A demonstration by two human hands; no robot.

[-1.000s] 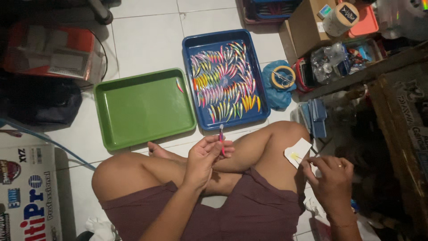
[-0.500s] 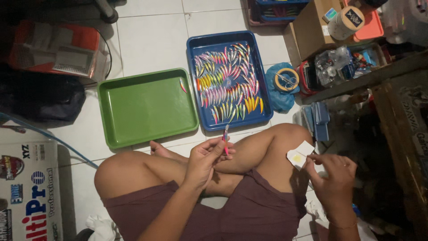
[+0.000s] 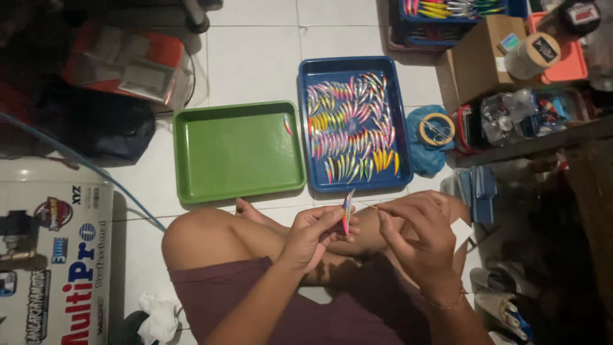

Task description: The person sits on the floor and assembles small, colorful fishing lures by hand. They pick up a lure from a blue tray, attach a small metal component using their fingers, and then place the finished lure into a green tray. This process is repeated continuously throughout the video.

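White printed box (image 3: 54, 262), lower left

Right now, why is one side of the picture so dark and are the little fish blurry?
Head view: the white floor tiles are brightly lit, while the right side by the shelf sinks into shadow. The lure in the left hand is slightly soft; the lures in the blue tray blur into coloured streaks.

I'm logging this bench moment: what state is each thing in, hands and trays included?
Left hand: shut on fishing lure, held upright.
Right hand: pinching something thin beside the lure.
Green tray: holds a single lure.
Blue tray: filled with colourful lures.
Tape roll: lying flat on blue cloth.
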